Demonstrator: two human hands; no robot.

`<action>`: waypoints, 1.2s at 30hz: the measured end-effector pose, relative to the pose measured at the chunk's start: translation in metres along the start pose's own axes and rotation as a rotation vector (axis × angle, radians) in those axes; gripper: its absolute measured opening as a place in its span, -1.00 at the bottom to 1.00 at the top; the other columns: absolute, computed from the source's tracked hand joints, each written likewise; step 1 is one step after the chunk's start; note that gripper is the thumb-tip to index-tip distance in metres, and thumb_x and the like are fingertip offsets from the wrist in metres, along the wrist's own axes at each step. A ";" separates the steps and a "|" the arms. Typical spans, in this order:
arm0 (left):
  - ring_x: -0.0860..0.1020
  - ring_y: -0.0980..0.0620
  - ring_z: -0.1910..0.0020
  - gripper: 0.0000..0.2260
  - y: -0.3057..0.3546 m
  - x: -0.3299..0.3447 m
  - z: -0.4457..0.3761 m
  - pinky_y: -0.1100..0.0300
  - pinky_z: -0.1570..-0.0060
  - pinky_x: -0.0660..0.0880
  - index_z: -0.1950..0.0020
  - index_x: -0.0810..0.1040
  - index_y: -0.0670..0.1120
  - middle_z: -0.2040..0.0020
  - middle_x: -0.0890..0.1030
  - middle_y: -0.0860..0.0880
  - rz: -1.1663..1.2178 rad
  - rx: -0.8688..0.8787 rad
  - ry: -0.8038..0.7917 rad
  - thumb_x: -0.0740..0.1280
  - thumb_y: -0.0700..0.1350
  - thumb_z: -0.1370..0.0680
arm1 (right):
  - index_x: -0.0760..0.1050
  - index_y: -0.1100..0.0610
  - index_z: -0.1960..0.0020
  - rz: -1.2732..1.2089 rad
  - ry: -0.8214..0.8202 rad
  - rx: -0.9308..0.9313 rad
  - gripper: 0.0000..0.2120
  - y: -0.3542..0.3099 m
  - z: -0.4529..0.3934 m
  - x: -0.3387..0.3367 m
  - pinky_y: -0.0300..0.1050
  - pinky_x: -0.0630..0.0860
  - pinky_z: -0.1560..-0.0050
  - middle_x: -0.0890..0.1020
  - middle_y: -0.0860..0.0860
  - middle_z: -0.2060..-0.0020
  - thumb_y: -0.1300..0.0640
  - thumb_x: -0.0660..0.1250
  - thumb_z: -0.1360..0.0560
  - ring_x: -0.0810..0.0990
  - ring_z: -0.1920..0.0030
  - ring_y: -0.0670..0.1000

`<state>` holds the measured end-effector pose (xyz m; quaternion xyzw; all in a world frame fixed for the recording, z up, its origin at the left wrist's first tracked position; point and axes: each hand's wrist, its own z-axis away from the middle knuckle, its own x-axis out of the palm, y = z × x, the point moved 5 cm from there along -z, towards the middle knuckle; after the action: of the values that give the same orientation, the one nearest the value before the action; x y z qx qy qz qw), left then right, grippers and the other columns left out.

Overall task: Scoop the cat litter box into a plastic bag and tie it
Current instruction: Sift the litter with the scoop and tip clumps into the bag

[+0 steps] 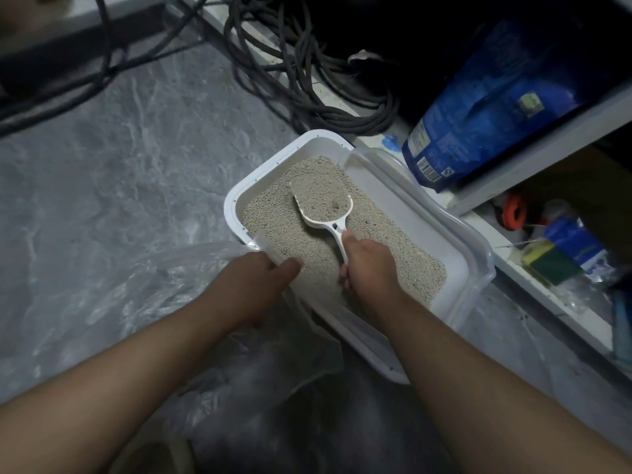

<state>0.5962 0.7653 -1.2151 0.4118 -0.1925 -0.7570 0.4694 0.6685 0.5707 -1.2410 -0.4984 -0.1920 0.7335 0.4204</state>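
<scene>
Litter box (236, 200), white plastic, holds grainy beige litter (393, 258); right hand (369, 265) grips a heaped white scoop (323, 203), left hand (260, 278) pinches the crinkly clear bag (164, 285).

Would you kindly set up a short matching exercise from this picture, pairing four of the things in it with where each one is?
Things:
1. scoop
2. plastic bag
3. blue bag
4. cables

Places:
A. coiled on the floor beyond the litter box
B. leaning on the shelf at the box's right
C. over the litter, loaded, its handle held by the right hand
D. on the floor at the box's left, its edge held by the left hand

Pairs: 1-C, 2-D, 3-B, 4-A
</scene>
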 end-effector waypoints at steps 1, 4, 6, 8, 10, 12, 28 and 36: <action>0.66 -0.19 0.06 -0.53 0.000 0.000 0.001 -0.16 0.06 0.65 -0.01 0.65 -0.15 0.08 0.67 -0.20 0.013 -0.006 -0.003 0.26 0.26 -0.59 | 0.56 0.24 0.26 0.021 -0.009 -0.024 -0.42 0.001 0.004 -0.003 0.22 0.61 0.22 0.62 0.15 0.46 -0.28 0.21 -0.53 0.56 0.46 0.11; 0.67 -0.21 0.10 -0.58 0.002 -0.001 0.007 -0.20 0.16 0.67 0.02 0.63 -0.14 0.09 0.67 -0.21 0.082 -0.034 -0.005 0.29 0.22 -0.58 | 0.52 0.24 0.28 0.069 -0.029 -0.061 -0.37 0.010 0.012 -0.009 0.26 0.62 0.18 0.62 0.15 0.44 -0.36 0.19 -0.46 0.61 0.38 0.22; 0.68 -0.22 0.14 -0.59 0.003 -0.001 0.010 -0.21 0.23 0.67 0.03 0.62 -0.15 0.10 0.67 -0.21 0.101 -0.049 -0.003 0.30 0.20 -0.59 | 0.53 0.23 0.28 0.054 -0.029 -0.054 -0.41 0.015 0.017 -0.014 0.22 0.63 0.19 0.62 0.11 0.48 -0.30 0.22 -0.52 0.60 0.45 0.13; 0.68 -0.22 0.15 -0.61 0.006 0.000 0.014 -0.23 0.30 0.66 0.02 0.61 -0.17 0.11 0.66 -0.22 0.135 -0.068 -0.001 0.30 0.17 -0.60 | 0.54 0.22 0.28 0.041 -0.010 -0.052 -0.44 0.017 0.021 -0.020 0.17 0.64 0.23 0.62 0.11 0.47 -0.26 0.24 -0.55 0.58 0.49 0.06; 0.68 -0.21 0.13 -0.63 0.008 0.000 0.017 -0.22 0.30 0.66 0.01 0.60 -0.17 0.10 0.66 -0.22 0.153 -0.083 -0.004 0.30 0.15 -0.61 | 0.53 0.21 0.32 0.065 0.023 -0.064 -0.45 0.016 0.024 -0.026 0.09 0.62 0.25 0.61 0.07 0.50 -0.23 0.24 -0.57 0.57 0.49 0.06; 0.68 -0.19 0.11 -0.66 0.009 0.001 0.019 -0.19 0.28 0.67 0.02 0.59 -0.15 0.08 0.66 -0.21 0.166 -0.094 -0.008 0.30 0.14 -0.61 | 0.52 0.18 0.35 0.040 0.036 -0.055 -0.47 0.017 0.025 -0.030 0.02 0.58 0.30 0.59 0.04 0.54 -0.21 0.25 -0.58 0.54 0.51 0.05; 0.67 -0.16 0.06 -0.76 0.011 0.004 0.026 -0.17 0.28 0.67 0.06 0.55 -0.07 -0.01 0.64 -0.16 0.218 -0.087 0.018 0.28 0.08 -0.62 | 0.52 0.15 0.25 -0.156 0.032 0.027 -0.57 0.025 0.045 -0.044 -0.25 0.36 0.55 0.58 0.09 0.48 -0.18 0.28 -0.59 0.47 0.59 0.01; 0.67 -0.19 0.07 -0.74 0.011 0.005 0.023 -0.22 0.28 0.67 0.04 0.56 -0.12 0.01 0.64 -0.18 0.209 -0.101 0.027 0.29 0.08 -0.60 | 0.53 0.16 0.25 -0.128 0.046 0.020 -0.55 0.026 0.047 -0.045 -0.20 0.42 0.49 0.60 0.08 0.48 -0.19 0.27 -0.58 0.50 0.57 0.00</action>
<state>0.5825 0.7531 -1.1960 0.3757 -0.1896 -0.7071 0.5683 0.6223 0.5258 -1.2138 -0.4976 -0.2065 0.6953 0.4757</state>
